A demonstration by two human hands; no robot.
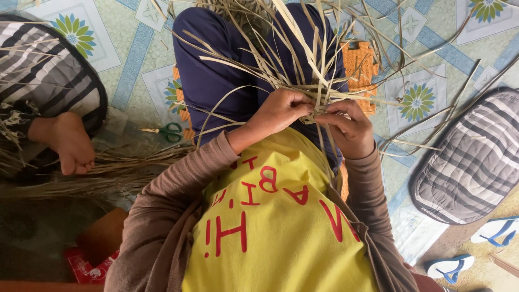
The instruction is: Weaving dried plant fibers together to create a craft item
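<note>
Head view: left hand (281,111) and right hand (348,127) meet at frame centre, both pinched closed on the woven strips (313,105). The woven knot sits between the fingertips, loose strip ends fanning up toward the top centre over the dark blue lap (216,70). Green-handled scissors (168,131) lie on the patterned floor mat (130,59), left of the left hand. Another person's foot (67,143) at far left. Striped cushion (476,162) at right.

Both hands, left hand (281,111) and right hand (348,127), meet before the chest (fingers curled, grip closed).
</note>
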